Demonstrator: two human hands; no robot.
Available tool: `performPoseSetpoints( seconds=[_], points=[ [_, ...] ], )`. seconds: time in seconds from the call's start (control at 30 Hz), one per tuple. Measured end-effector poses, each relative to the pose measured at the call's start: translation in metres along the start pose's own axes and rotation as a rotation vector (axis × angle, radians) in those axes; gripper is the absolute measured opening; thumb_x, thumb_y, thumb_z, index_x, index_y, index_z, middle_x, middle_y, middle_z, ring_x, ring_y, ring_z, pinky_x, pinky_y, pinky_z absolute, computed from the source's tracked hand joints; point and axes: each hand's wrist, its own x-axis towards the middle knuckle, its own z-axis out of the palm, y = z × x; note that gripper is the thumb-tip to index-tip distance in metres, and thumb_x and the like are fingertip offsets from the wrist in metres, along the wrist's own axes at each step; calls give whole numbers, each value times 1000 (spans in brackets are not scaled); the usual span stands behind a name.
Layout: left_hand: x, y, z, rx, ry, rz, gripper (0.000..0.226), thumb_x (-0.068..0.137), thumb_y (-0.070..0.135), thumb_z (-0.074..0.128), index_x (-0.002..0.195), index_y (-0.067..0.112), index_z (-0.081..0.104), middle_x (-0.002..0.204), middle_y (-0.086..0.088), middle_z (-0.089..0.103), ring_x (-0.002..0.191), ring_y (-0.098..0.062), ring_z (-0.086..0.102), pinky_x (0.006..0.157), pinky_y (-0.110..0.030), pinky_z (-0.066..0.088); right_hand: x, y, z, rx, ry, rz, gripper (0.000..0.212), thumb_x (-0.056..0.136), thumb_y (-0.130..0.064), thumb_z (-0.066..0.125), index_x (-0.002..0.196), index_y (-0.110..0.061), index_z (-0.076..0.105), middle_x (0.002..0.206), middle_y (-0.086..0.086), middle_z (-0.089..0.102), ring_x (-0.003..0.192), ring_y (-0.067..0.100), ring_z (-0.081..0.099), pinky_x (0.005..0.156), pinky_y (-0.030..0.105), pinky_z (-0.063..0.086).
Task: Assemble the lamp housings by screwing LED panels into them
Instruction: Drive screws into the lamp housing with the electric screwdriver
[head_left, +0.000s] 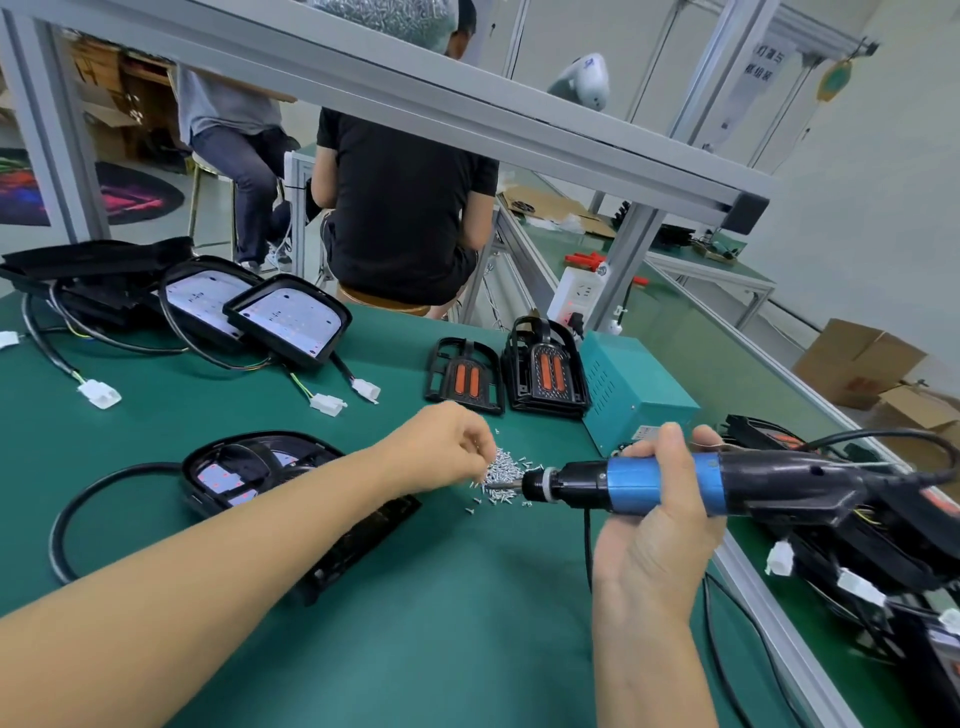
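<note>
My right hand (657, 499) grips a blue and black electric screwdriver (670, 483) held level, its bit tip among a pile of small silver screws (504, 475) on the green mat. My left hand (447, 447) reaches over the pile with curled fingertips down at the screws; whether it pinches one is hidden. A black lamp housing (249, 467) with an LED panel inside lies under my left forearm, its black cable looping left. Two more housings with white LED panels (291, 317) lie at the back left.
Black frames with orange inserts (467, 379) and a teal power box (634, 389) stand behind the screws. More black housings with white connectors (852, 561) crowd the right edge. Two people sit beyond the table (467, 623), backs turned. An aluminium frame beam crosses overhead.
</note>
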Motion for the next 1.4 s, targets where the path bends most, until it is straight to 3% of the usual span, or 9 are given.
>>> performPoseSetpoints(
  seconds=[0.1, 0.23, 0.4, 0.57, 0.8, 1.07, 1.2, 1.3, 1.4],
  points=[
    [-14, 1, -8, -596, -43, -76, 16, 85, -3, 62, 90, 9, 72, 75, -11, 69, 56, -10, 57, 55, -17, 49, -5, -17, 10, 108, -75, -79, 18, 91, -4, 58, 97, -20, 53, 72, -3, 53, 61, 10, 53, 68, 23, 50],
    [-32, 3, -16, -1050, -90, -104, 6, 77, 2, 67, 82, 4, 70, 75, -12, 70, 58, -13, 63, 54, -20, 53, -18, -31, 22, 257, -197, -112, 27, 72, -7, 71, 87, -25, 57, 69, -9, 57, 60, 7, 57, 71, 23, 52],
    [-42, 7, -19, -1168, -110, -133, 9, 68, 12, 71, 75, 14, 74, 77, -4, 68, 65, -12, 65, 54, -22, 54, -26, -37, 35, 270, -229, -146, 29, 66, -9, 71, 86, -24, 57, 69, -8, 56, 60, 7, 56, 68, 21, 52],
    [-46, 9, -22, -1212, -120, -127, 10, 68, 8, 69, 73, 14, 76, 70, -5, 66, 59, -11, 62, 52, -20, 53, -29, -38, 37, 260, -235, -169, 29, 67, -9, 70, 87, -24, 56, 69, -8, 55, 60, 7, 55, 70, 22, 51],
    [-46, 7, -22, -1052, -104, -126, 11, 65, 8, 72, 75, 9, 77, 73, -8, 69, 60, -12, 61, 56, -20, 53, -29, -36, 36, 260, -234, -162, 29, 68, -9, 70, 87, -25, 56, 70, -8, 54, 62, 7, 56, 71, 22, 52],
    [-42, 5, -22, -1070, -97, -131, 12, 64, 9, 73, 75, 9, 78, 74, -8, 71, 60, -11, 62, 58, -20, 53, -28, -34, 36, 288, -215, -164, 31, 65, -8, 72, 86, -23, 57, 69, -8, 57, 60, 7, 57, 69, 21, 52],
    [-38, 3, -22, -999, -88, -135, 9, 65, 8, 76, 74, 10, 77, 73, -7, 70, 60, -11, 61, 59, -19, 52, -27, -32, 36, 260, -200, -176, 27, 72, -6, 70, 85, -24, 57, 68, -8, 55, 60, 7, 56, 71, 22, 52],
    [-28, -3, -20, -363, 45, -96, 11, 75, 4, 75, 72, 15, 75, 60, 5, 66, 53, -4, 53, 56, -14, 43, -27, -29, 34, 248, -204, -169, 24, 82, -2, 65, 84, -25, 57, 68, -8, 54, 61, 7, 55, 73, 22, 50],
    [-19, -4, -15, 268, -7, -46, 10, 80, 8, 66, 79, 16, 74, 62, 14, 59, 57, 0, 52, 62, -16, 40, -31, -23, 35, 246, -226, -161, 24, 84, -2, 63, 83, -25, 57, 67, -9, 54, 61, 7, 55, 74, 21, 49]
  ],
)
